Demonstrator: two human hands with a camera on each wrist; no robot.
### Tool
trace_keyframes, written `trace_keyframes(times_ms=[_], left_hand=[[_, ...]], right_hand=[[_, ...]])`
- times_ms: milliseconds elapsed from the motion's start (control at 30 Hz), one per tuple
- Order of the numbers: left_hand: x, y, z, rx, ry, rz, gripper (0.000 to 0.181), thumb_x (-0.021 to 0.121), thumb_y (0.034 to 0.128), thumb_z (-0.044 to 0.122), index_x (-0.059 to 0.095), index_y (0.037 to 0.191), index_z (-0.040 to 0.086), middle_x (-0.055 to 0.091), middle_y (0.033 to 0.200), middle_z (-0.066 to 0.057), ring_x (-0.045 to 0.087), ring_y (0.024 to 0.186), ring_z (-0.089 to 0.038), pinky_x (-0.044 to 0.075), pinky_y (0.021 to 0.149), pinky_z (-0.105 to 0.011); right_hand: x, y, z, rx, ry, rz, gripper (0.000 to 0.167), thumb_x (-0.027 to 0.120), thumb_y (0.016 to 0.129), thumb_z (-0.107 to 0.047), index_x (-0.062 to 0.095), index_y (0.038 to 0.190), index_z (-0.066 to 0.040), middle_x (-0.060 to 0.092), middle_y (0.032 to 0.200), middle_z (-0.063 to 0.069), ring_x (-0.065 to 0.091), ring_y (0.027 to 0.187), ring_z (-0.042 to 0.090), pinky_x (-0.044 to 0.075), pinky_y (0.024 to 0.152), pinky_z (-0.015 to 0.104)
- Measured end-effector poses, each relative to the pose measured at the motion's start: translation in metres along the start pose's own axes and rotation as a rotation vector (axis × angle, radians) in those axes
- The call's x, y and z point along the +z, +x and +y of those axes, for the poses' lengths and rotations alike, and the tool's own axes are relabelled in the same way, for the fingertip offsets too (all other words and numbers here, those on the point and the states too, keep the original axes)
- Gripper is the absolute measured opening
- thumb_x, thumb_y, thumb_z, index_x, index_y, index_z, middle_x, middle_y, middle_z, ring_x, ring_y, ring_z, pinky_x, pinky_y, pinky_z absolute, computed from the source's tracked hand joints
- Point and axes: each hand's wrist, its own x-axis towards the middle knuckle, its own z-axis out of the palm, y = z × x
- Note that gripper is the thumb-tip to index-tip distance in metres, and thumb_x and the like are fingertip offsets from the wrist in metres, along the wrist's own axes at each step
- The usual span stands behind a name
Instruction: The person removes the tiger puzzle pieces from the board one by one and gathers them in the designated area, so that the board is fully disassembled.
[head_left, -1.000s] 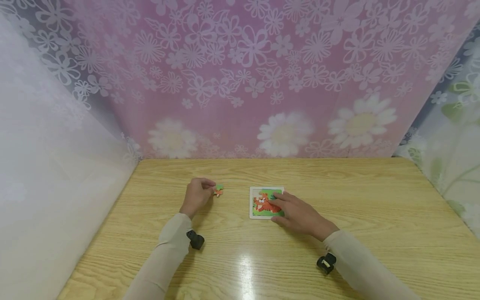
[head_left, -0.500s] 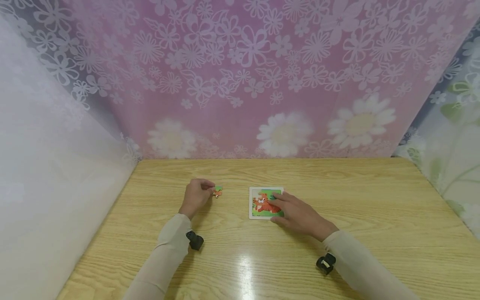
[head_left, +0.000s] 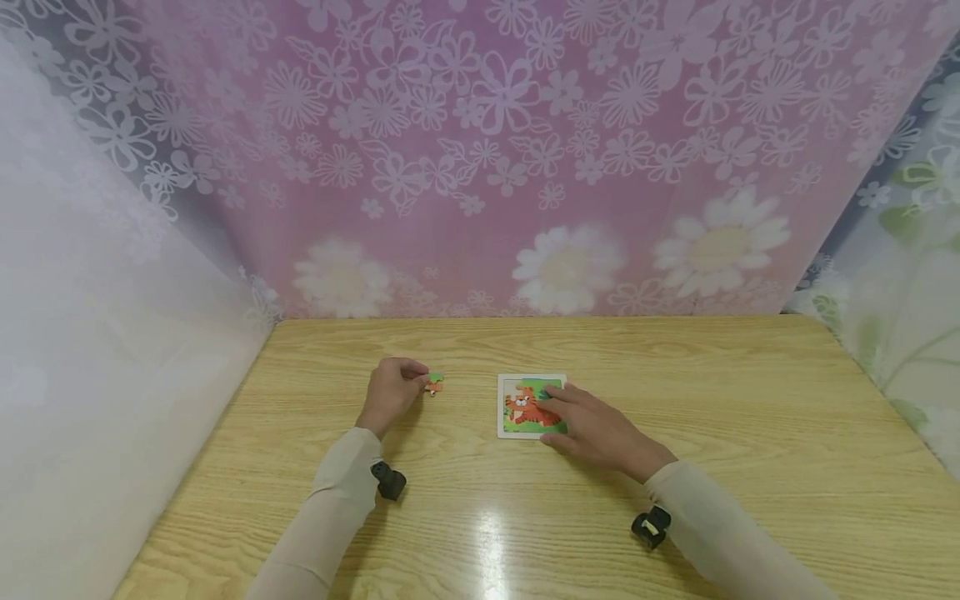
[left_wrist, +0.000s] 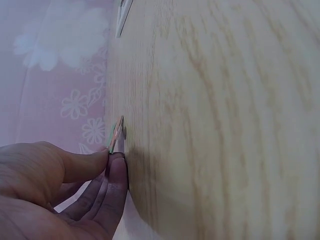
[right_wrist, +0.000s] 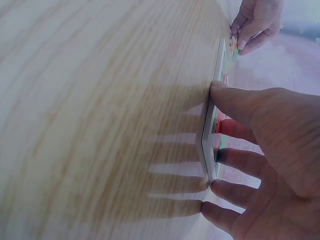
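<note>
On the left side of the table, my left hand (head_left: pixel 392 390) pinches a small green and orange jigsaw piece (head_left: pixel 435 384) between thumb and fingers. Seen edge-on in the left wrist view, the piece (left_wrist: pixel 117 135) stands out past the fingertips, close to the tabletop. A square tiger jigsaw puzzle (head_left: pixel 525 410) lies in a white frame (head_left: pixel 500 417) at the centre, with a pale gap at its upper left. My right hand (head_left: pixel 600 429) rests on the puzzle's right side, fingers spread. In the right wrist view, the thumb touches the near edge of the frame (right_wrist: pixel 206 125).
Both hands work on a light wood-grain table (head_left: pixel 480 475). A pink floral curtain (head_left: pixel 465 167) hangs behind its far edge, and pale cloth (head_left: pixel 112 333) stands along the left side. A black wrist camera (head_left: pixel 388 481) is strapped to the left sleeve.
The jigsaw piece has turned very slightly in my left hand. My right hand and the puzzle stay practically still.
</note>
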Motion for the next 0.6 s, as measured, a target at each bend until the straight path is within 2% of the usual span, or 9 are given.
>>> trace_keyframes(times_ms=[400,600], left_hand=[[-0.001,-0.002,0.002,-0.003,0.015,-0.004,0.014,0.071,0.0960,0.010,0.076,0.108,0.003,0.073,0.100,-0.009,0.068,0.089,-0.024,0.056,0.078,-0.040],[0.000,-0.005,0.013,0.029,0.017,-0.016,0.015,0.070,0.0955,0.006,0.075,0.108,0.000,0.072,0.104,-0.013,0.068,0.097,-0.028,0.057,0.081,-0.040]], right_hand=[[0.000,0.000,0.000,-0.003,-0.002,0.005,0.056,0.070,0.098,-0.031,0.058,0.139,0.004,0.046,0.150,0.026,0.038,0.140,0.050,0.035,0.112,0.057],[0.000,0.001,0.000,-0.010,0.004,0.007,0.056,0.070,0.098,-0.032,0.058,0.138,0.005,0.046,0.150,0.026,0.038,0.140,0.049,0.034,0.112,0.057]])
